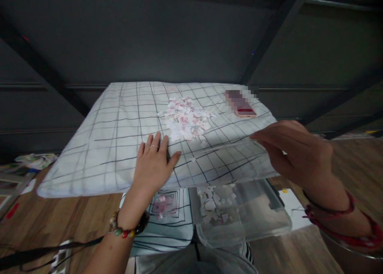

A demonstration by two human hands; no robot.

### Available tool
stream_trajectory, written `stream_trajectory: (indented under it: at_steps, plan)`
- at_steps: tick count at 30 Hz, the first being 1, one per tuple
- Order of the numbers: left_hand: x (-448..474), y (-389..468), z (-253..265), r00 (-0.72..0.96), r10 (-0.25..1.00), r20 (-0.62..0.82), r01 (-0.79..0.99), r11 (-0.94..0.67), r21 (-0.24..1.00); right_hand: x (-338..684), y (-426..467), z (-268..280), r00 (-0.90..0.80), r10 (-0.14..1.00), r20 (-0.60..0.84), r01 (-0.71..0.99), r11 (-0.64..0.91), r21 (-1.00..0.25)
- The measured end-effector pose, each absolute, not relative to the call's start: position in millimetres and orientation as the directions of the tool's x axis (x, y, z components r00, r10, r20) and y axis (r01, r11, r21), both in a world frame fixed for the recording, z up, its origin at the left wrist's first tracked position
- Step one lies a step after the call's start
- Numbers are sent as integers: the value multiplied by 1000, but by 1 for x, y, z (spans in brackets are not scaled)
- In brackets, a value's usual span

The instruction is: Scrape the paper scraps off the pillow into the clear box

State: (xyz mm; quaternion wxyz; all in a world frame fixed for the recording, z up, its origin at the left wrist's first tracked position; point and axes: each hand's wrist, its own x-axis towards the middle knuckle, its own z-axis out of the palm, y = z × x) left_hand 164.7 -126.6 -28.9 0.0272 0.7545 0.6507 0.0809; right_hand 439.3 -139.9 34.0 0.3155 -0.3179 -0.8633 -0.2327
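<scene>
On gridded cloth (119, 122), paper scraps (187, 118)

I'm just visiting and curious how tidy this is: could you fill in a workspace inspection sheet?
Surface: white checked cloth, lightly creased.
Job's things: pile of paper-like scraps mid-cloth; more scraps in the clear bin below.
Clutter: phone, partly pixelated, right of the pile.
Grips: left grip, a bare hand, palm-down on the cloth; right grip, also bare, by the cloth's right side, hold unclear.
Cables: dark cords, lower left.
Surroundings: dark panelled wall behind, wooden floor below.
</scene>
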Motion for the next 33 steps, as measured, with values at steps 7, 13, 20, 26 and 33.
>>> stream_trajectory:
  at_steps: [7, 13, 20, 26, 33]
  plan:
    - [165, -126, -30, 152, 984, 93, 977, -163, 135, 447, -139, 30, -595, 447, 668, 728, 652, 212]
    - [166, -127, -29, 143, 984, 102, 977, -157, 145, 441, -147, 34, -565, 412, 715, 738, 640, 214]
    - [165, -126, -29, 144, 984, 106, 976, -159, 149, 444, -145, 34, -575, 467, 672, 795, 511, 326]
    - [166, -127, -29, 143, 985, 101, 979, -156, 130, 436, -157, 40, -602, 433, 671, 727, 645, 236]
    - [165, -127, -29, 142, 982, 123, 979, -158, 129, 423, -147, 34, -598, 427, 678, 682, 716, 150]
